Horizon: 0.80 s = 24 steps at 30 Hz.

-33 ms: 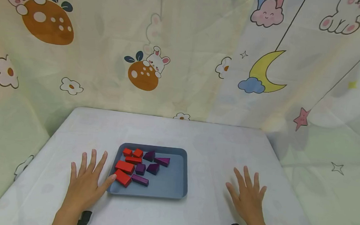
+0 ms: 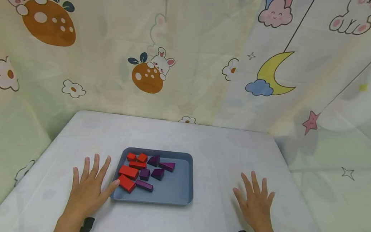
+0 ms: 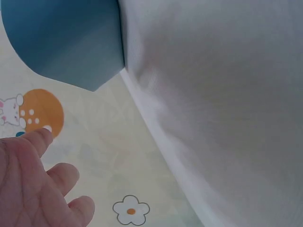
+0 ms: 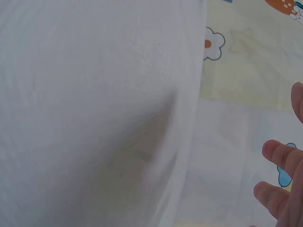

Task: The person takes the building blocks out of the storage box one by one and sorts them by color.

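Observation:
A blue-grey tray (image 2: 176, 180) lies on the white table, left of the middle in the head view. Its left half holds several red blocks (image 2: 128, 172) and several purple blocks (image 2: 157, 174) of different shapes. To the tray's left is the left hand (image 2: 88, 190), fingers spread and holding nothing. Its thumb tip overlaps the tray's left rim near a red block; whether it touches cannot be told. Well to the right of the tray, the right hand (image 2: 256, 207) is spread palm down with nothing in it. In the left wrist view the tray (image 3: 71, 42) shows partly.
White cloth covers the table (image 2: 221, 151), whose far edge meets a hanging curtain (image 2: 194, 88) printed with cartoon figures. Dark wrist straps (image 2: 87, 226) sit on both wrists.

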{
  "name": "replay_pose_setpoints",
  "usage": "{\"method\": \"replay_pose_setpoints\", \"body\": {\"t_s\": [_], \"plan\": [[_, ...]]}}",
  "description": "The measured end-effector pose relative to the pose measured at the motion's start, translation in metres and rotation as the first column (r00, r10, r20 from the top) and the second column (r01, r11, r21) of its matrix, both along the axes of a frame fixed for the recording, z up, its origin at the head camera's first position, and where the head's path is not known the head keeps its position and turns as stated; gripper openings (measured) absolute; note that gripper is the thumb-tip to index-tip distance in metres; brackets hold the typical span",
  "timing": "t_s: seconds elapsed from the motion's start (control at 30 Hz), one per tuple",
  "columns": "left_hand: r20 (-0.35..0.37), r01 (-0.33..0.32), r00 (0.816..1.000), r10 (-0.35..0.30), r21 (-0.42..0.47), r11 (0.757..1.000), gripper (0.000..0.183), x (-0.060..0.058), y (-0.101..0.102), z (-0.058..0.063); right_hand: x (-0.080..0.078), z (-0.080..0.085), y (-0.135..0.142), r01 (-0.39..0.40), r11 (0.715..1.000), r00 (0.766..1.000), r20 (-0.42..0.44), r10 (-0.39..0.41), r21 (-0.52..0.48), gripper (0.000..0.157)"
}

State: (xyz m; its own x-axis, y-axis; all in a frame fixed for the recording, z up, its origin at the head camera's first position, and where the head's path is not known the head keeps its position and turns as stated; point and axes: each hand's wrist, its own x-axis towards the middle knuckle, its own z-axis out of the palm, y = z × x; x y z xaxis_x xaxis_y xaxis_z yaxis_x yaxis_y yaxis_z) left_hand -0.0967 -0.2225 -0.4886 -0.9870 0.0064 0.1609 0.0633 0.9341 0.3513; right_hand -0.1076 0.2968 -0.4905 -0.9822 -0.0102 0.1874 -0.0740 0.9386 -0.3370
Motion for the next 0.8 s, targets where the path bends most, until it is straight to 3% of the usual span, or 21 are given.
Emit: {"method": "replay_pose_setpoints", "body": {"t_s": [0.2,0.43,0.57,0.63,0.8], "plan": [[0.012,0.016,1.0,-0.016,0.023,1.0,0.093,0.001,0.0,0.001,0.001,0.001,-0.002,-0.006,1.0,1.0,-0.028,0.006,-0.001,0.064],[0.121,0.006,0.993,-0.013,0.059,0.998,0.093,0.002,-0.001,0.001,0.002,0.0,-0.011,-0.027,0.999,0.999,-0.036,0.026,-0.04,0.061],[0.161,0.013,0.986,-0.039,0.158,0.987,0.086,0.001,0.001,0.001,0.003,0.001,-0.018,-0.053,0.996,0.998,-0.05,0.05,-0.069,0.062],[0.166,0.032,0.983,-0.077,0.259,0.965,0.081,-0.001,0.001,0.001,0.002,0.001,-0.021,-0.072,0.993,0.996,-0.067,0.066,-0.093,0.062],[0.137,0.064,0.979,-0.149,0.489,0.87,0.068,-0.013,0.001,0.001,-0.003,0.005,-0.033,-0.102,0.977,0.992,-0.086,0.088,-0.185,0.064]]}}
